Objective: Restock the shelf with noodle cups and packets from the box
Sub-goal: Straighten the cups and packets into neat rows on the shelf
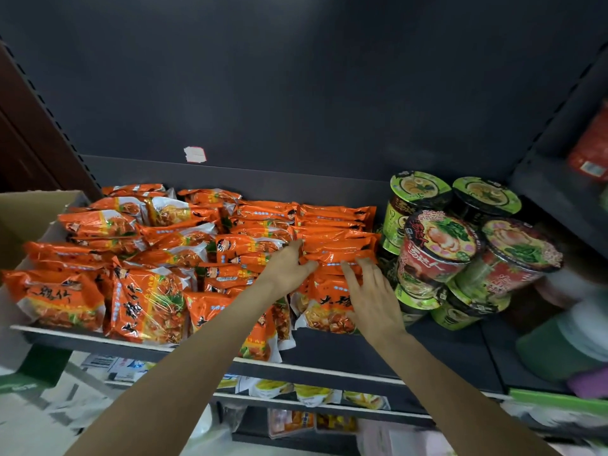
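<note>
Hands (329,278) on orange packets (332,255); script perhaps Chinese.

Shop: dark metal shelving (345,352) stocked with many identical noodle packets (148,301) and stacked cups (437,251).

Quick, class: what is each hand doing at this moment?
Left hand: grips the topmost shiny orange noodle packet of the right-hand stack.
Right hand: open, straight fingers pressing the same packet.
</note>
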`<state>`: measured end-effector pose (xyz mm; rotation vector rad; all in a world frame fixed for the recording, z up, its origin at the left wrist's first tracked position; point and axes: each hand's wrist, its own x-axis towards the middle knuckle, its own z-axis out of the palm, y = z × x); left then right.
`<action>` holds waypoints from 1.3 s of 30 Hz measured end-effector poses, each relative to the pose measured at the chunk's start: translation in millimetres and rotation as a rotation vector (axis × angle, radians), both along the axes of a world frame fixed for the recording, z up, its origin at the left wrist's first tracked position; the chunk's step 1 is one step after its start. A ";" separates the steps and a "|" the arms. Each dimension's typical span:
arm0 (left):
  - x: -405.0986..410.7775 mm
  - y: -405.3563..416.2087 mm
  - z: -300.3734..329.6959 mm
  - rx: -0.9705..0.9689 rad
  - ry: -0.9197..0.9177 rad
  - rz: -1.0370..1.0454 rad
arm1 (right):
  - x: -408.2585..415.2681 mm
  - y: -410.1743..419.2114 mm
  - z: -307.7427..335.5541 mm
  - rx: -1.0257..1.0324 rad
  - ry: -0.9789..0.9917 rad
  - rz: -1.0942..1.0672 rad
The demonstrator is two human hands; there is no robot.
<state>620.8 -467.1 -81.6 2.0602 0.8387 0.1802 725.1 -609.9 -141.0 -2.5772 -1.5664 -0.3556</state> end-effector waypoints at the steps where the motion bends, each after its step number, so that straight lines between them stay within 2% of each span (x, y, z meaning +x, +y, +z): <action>1: 1.5 -1.0 1.2 0.026 0.023 -0.018 | -0.5 2.8 -0.4 0.000 0.014 0.000; 4: 5.9 0.8 0.3 0.085 0.083 -0.063 | -1.5 11.0 -0.7 0.024 0.040 -0.005; 6: 6.3 8.5 -2.4 0.038 0.080 -0.063 | -2.2 14.8 -0.8 0.026 0.062 -0.025; 8: 5.8 16.2 -3.6 -0.007 0.050 -0.038 | -4.4 16.0 3.6 -0.026 0.071 -0.048; 10: 5.2 23.8 -0.8 0.055 -0.010 0.041 | -5.1 15.3 10.4 -0.083 0.119 -0.033; 13: 6.8 38.6 8.3 0.115 -0.127 0.166 | 0.9 15.4 30.9 0.054 0.300 -0.040; 16: 15.7 56.2 11.1 -0.006 -0.110 0.173 | 16.6 28.8 48.9 0.173 0.412 -0.137; 20: 34.2 69.3 7.9 -0.200 -0.090 0.146 | 33.5 53.3 51.3 0.057 0.466 -0.215; 23: 48.9 70.2 4.1 -0.221 -0.048 0.073 | 36.1 63.0 46.0 -0.012 0.512 -0.264; 28: 63.2 73.0 -2.7 -0.224 -0.017 -0.030 | 32.2 65.6 43.5 -0.067 0.416 -0.355; 30: 63.7 74.9 -2.2 -0.121 0.006 -0.049 | 29.6 66.9 43.7 -0.118 0.365 -0.377; 34: 59.0 79.9 -3.0 0.419 0.011 -0.040 | 35.5 75.3 48.0 -0.093 0.201 -0.319; 37: 61.4 90.6 -7.1 0.574 0.112 -0.247 | 50.0 88.3 51.3 -0.089 0.285 -0.201; 39: 67.0 97.6 -10.3 0.623 0.240 -0.356 | 60.1 97.3 49.4 -0.197 0.330 -0.162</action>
